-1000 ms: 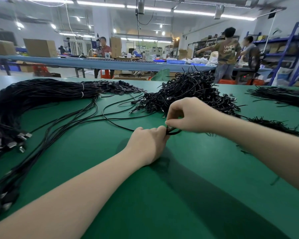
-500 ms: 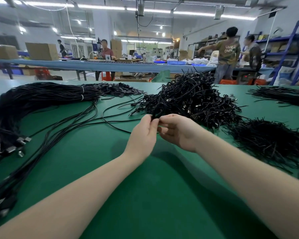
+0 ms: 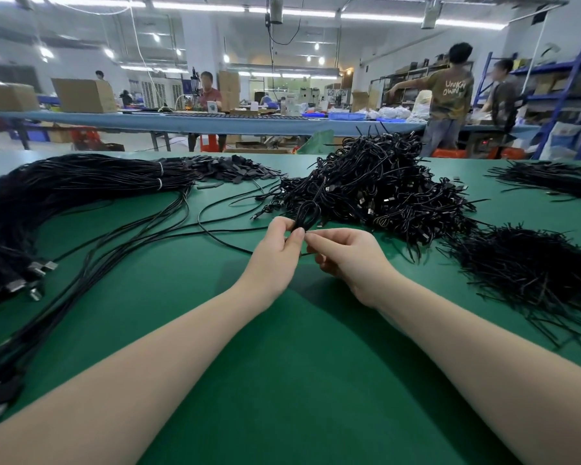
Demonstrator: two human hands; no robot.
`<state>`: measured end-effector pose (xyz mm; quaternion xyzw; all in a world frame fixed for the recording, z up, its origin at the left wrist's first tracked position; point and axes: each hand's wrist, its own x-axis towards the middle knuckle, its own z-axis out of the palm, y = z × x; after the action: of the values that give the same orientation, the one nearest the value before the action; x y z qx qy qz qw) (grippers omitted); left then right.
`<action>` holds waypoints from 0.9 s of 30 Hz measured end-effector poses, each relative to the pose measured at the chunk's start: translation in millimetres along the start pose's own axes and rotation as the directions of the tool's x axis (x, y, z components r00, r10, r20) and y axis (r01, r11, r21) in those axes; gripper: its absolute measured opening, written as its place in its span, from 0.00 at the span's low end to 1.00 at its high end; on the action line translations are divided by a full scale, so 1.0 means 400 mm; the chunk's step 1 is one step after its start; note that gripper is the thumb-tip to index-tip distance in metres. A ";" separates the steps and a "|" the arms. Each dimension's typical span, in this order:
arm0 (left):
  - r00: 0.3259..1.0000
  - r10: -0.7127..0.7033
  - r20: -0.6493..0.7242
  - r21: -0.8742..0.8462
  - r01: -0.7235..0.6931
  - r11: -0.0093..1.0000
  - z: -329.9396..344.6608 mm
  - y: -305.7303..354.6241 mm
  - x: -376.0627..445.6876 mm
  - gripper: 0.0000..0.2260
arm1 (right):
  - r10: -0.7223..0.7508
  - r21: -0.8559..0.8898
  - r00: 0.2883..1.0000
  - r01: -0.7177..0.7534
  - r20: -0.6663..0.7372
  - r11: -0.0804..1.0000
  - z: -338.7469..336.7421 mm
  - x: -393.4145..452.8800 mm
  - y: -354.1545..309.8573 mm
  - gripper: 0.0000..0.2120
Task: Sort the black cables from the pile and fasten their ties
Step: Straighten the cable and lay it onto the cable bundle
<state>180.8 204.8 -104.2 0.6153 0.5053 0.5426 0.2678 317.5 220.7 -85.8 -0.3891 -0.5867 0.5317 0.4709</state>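
Over the green worktop (image 3: 282,380), just in front of the tangled pile (image 3: 376,196), the left hand (image 3: 275,253) pinches a folded black cable (image 3: 307,214) between thumb and fingertips, its loop standing up and away. The right hand (image 3: 346,256), fingers curled, touches the fold from the right, probably pinching a tie, though that is hidden. The right hand looks best placed to wrap across the cable's upright long axis.

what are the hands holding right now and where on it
The left hand pinches a thin black looped cable at the loop's base; the right hand fingertips meet it there.
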 end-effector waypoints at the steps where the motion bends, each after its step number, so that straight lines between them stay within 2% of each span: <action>1: 1.000 -0.006 0.004 0.005 0.006 1.000 -0.001 0.000 0.001 0.02 | -0.039 -0.092 0.999 0.039 0.003 0.995 -0.004 0.000 -0.001 0.02; 4: 1.000 -0.016 0.012 0.010 0.016 1.000 -0.002 0.000 0.002 0.06 | -0.176 -0.281 0.984 0.168 -0.004 0.945 -0.007 0.000 0.000 0.02; 9: 1.000 -0.015 0.007 0.004 0.015 1.000 -0.001 0.003 -0.001 0.06 | -0.287 -0.388 0.957 0.250 -0.039 0.887 -0.005 -0.004 -0.005 0.02; 11: 1.000 -0.014 0.001 0.000 0.014 1.000 0.002 0.006 -0.005 0.04 | -0.402 -0.514 0.915 0.334 -0.023 0.790 -0.001 -0.007 -0.013 0.04; 13: 0.999 -0.044 -0.030 -0.007 0.044 0.999 0.007 0.011 -0.008 0.05 | -0.546 -0.643 0.837 0.437 0.035 0.629 0.005 -0.013 -0.019 0.05; 14: 0.996 -0.075 -0.047 -0.006 0.075 0.997 0.007 0.015 -0.009 0.08 | -0.595 -0.686 0.801 0.471 0.068 0.554 0.008 -0.016 -0.019 0.05; 16: 0.989 -0.146 -0.035 -0.014 0.145 0.989 0.003 0.025 -0.011 0.14 | -0.634 -0.728 0.767 0.489 0.096 0.481 0.009 -0.018 -0.016 0.05; 18: 0.985 -0.172 0.001 -0.052 0.172 0.984 -0.003 0.035 -0.018 0.20 | -0.642 -0.737 0.762 0.483 0.088 0.473 0.004 -0.017 -0.013 0.05; 21: 0.992 -0.122 -0.020 -0.044 0.121 0.992 -0.005 0.036 -0.024 0.26 | -0.628 -0.736 0.776 0.456 0.055 0.500 -0.013 -0.011 -0.010 0.06; 24: 0.999 -0.007 -0.034 -0.068 0.005 0.998 -0.004 0.047 -0.028 0.20 | -0.607 -0.732 0.793 0.446 0.057 0.514 -0.022 -0.010 0.000 0.12; 27: 0.999 0.046 0.005 -0.135 -0.045 0.990 -0.002 0.057 -0.031 0.16 | -0.608 -0.736 0.793 0.441 0.050 0.514 -0.018 -0.011 0.004 0.12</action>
<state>188.7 185.3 -88.6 0.6095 0.4522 0.5788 0.2983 325.6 218.7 -87.9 -0.3978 -0.7806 0.0465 0.4798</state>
